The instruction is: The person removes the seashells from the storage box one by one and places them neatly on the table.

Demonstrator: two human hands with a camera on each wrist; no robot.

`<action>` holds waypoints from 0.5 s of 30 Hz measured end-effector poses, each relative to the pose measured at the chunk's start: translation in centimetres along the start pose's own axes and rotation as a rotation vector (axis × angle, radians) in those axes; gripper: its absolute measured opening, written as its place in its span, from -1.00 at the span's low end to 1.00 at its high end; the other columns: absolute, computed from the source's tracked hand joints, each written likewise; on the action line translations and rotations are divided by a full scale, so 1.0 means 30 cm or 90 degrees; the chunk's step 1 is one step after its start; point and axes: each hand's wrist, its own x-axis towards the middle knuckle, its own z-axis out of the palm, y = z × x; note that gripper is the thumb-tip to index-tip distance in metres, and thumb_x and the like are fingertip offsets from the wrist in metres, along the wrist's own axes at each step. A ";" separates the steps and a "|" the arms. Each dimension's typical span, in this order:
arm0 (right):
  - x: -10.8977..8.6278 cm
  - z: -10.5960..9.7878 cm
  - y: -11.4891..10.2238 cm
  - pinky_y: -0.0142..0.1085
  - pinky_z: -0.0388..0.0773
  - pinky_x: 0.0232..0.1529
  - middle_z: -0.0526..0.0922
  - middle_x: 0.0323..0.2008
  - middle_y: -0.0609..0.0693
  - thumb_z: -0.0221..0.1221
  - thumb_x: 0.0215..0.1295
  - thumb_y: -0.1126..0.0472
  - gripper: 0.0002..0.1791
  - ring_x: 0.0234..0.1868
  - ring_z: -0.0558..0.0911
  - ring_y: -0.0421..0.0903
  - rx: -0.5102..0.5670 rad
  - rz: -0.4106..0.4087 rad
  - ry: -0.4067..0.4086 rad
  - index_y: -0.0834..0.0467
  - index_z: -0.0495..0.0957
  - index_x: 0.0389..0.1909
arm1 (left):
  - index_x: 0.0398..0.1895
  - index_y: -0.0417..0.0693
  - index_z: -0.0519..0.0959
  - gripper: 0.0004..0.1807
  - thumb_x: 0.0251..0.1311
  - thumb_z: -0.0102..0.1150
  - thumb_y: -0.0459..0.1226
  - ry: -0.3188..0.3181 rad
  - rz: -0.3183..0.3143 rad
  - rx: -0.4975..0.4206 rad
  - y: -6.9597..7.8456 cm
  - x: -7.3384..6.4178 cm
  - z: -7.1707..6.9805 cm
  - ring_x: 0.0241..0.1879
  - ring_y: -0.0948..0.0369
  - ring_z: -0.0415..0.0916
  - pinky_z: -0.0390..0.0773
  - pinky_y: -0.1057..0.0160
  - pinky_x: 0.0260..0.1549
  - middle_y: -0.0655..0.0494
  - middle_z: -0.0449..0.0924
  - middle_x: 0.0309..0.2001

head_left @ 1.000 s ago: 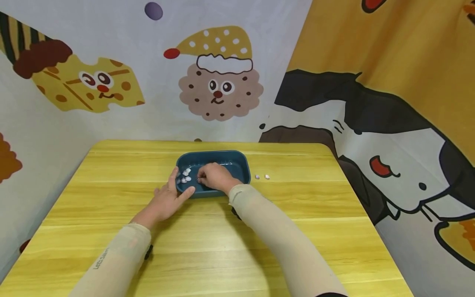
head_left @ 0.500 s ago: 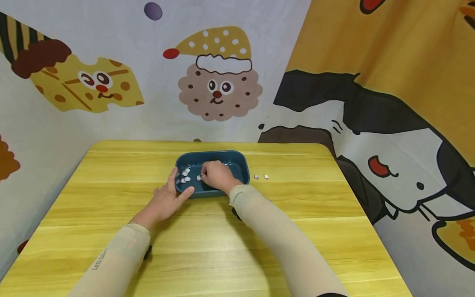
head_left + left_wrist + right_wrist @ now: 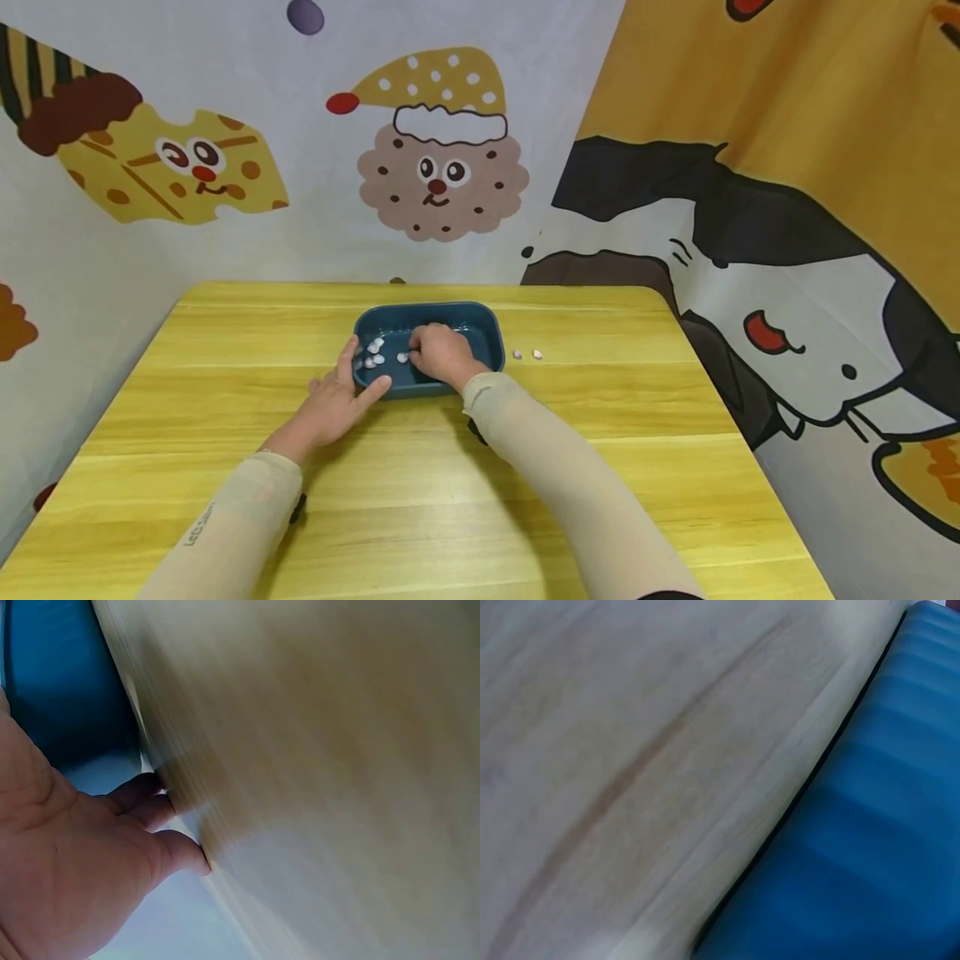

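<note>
A dark blue rectangular tray stands on the table. My left hand rests against its left end, fingers along the outer wall and thumb spread at the near corner. In the left wrist view the left hand's palm and extended fingers lie beside the blue wall. My right hand is inside the tray with bent fingers, palm hidden; whether it holds anything cannot be seen. Just left of its fingertips lies a small whitish pebble-like piece. Several similar whitish pieces lie at the tray's left end.
Two small pale pieces, one lilac and one pinkish white, lie right of the tray on the wood-grain table. A cartoon-printed cloth hangs behind the table. The right wrist view shows only tabletop and the tray's blue side.
My right fingers have drawn slightly right, and a whitish piece formerly hidden at their tips now shows on the tray floor. My left hand has stayed at the tray's left end.
</note>
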 end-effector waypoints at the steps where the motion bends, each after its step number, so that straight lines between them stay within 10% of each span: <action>1: 0.002 0.001 0.001 -0.12 0.74 0.12 0.77 0.12 -0.11 0.23 0.59 -0.03 -0.72 0.08 0.75 -0.12 -0.003 -0.004 0.001 -0.07 0.75 0.16 | 0.71 -0.02 -0.64 0.16 0.55 -0.29 0.42 0.000 0.000 0.001 0.000 0.001 -0.001 0.63 -0.48 -0.05 -0.25 -0.65 0.48 -0.47 -0.13 0.70; 15: 0.004 -0.007 0.003 -0.17 0.73 0.16 0.81 0.07 -0.15 0.28 0.56 0.03 -0.79 0.07 0.76 -0.15 0.023 -0.024 -0.009 -0.09 0.79 0.07 | 0.71 -0.05 -0.63 0.16 0.55 -0.30 0.42 -0.004 -0.002 0.009 -0.005 0.019 -0.004 0.62 -0.50 -0.04 -0.26 -0.66 0.48 -0.48 -0.13 0.69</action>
